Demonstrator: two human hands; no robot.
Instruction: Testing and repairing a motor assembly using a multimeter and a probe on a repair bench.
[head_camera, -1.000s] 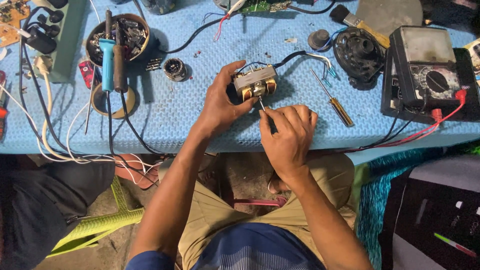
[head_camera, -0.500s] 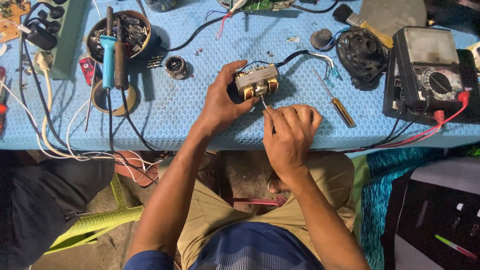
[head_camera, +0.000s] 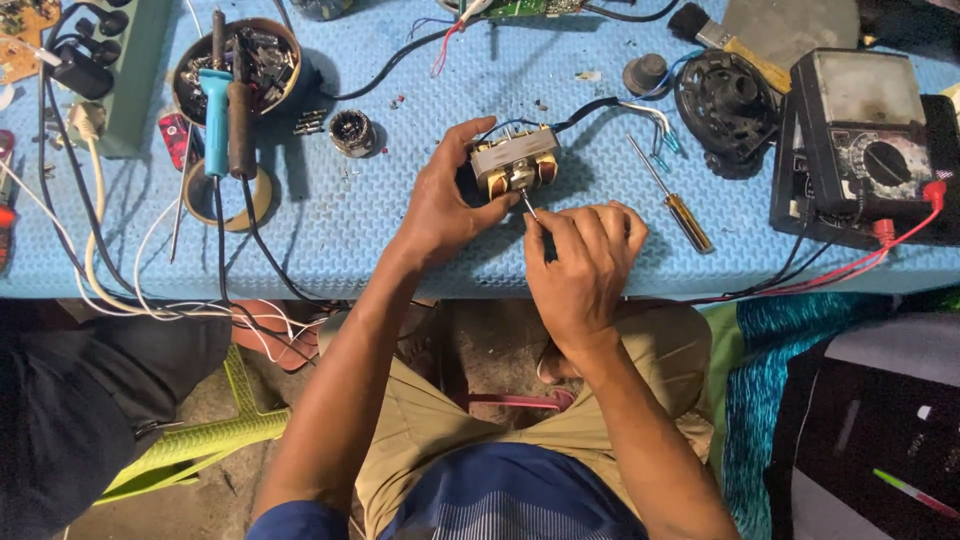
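A small electric motor (head_camera: 514, 163) with a grey metal core and copper windings stands on the blue foam-covered table (head_camera: 400, 220). My left hand (head_camera: 440, 205) grips its left side and steadies it. My right hand (head_camera: 583, 255) is closed around a thin metal tool (head_camera: 527, 205), whose tip touches the motor's shaft at the front. Black and coloured wires (head_camera: 640, 115) run from the motor toward the right.
A yellow-handled screwdriver (head_camera: 672, 195) lies right of my hands. An analog multimeter (head_camera: 865, 145) with red leads sits at far right, a black fan part (head_camera: 725, 100) beside it. At left are a bowl (head_camera: 238, 60), soldering irons (head_camera: 218, 110), a tape roll (head_camera: 228, 195) and a power strip (head_camera: 125, 75).
Both hands and the motor stay in the same place; only small finger shifts of my right hand on the thin tool.
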